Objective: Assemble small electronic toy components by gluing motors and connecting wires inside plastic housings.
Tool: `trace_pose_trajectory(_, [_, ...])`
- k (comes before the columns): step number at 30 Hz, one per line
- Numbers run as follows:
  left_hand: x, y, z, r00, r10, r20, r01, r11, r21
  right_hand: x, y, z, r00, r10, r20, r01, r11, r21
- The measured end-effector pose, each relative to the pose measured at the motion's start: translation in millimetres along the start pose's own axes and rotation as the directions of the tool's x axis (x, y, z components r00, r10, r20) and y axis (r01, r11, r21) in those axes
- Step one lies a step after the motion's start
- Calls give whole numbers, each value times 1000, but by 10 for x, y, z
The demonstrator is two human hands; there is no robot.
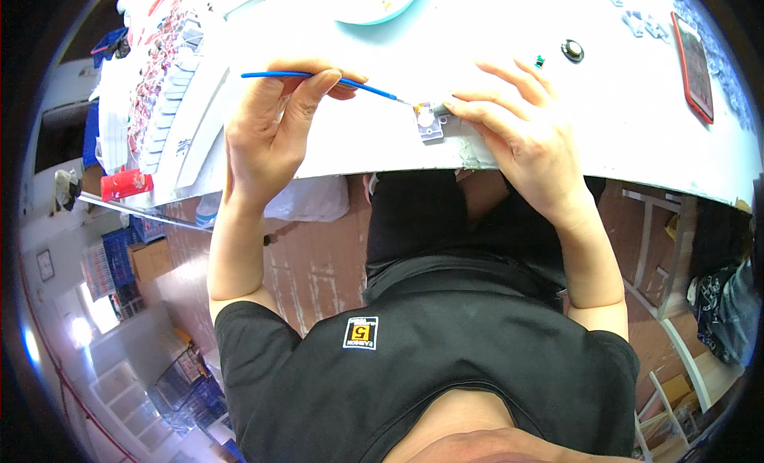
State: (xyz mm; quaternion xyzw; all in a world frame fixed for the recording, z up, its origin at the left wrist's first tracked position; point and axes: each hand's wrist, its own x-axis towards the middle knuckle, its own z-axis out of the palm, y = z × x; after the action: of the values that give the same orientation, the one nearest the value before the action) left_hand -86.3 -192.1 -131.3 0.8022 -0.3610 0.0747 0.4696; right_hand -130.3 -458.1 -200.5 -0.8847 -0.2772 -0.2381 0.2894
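Note:
My left hand (274, 128) pinches a thin blue-handled stick (364, 86) between thumb and fingers. The stick slants down to the right, its narrow pale tip at a small clear-and-white plastic part (428, 123). That part lies near the table's front edge, with a yellowish spot near the stick's tip and a round white middle. At its right side, my right hand (521, 132) steadies it with the forefinger; the other fingers are spread above, and the thumb is mostly hidden. A short grey piece shows by that forefinger, too small to make out.
On the white table (342, 148), a small green piece (539, 62) and a round black part (572, 50) lie beyond my right hand. A red-edged phone (694, 69) lies far right. A pale turquoise dish (382, 7) stands at the back. Red wired parts (159, 81) and a red cylinder (126, 185) are left.

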Motion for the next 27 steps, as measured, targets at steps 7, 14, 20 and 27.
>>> trace_pose_trajectory(7, [125, -34, -488, 947, 122, -297, -184, 965, -188, -15, 4, 10, 998, -30, -53, 29, 1000, -12])
trace_pose_trajectory(14, [503, -726, -377, 895, 272, -354, -257, 962, 89, -45, 5, 16, 1000, 7, -7, -7, 1000, 21])
trace_pose_trajectory(20, [444, -645, -50, 925, -19, -380, 9, 1000, -29, -43, -3, 35, 998, 26, 57, -29, 998, 60])
trace_pose_trajectory(27, [739, -564, 13, 933, 98, -347, -6, 967, 256, -24, 22, 44, 999, 26, 47, -28, 998, 55])
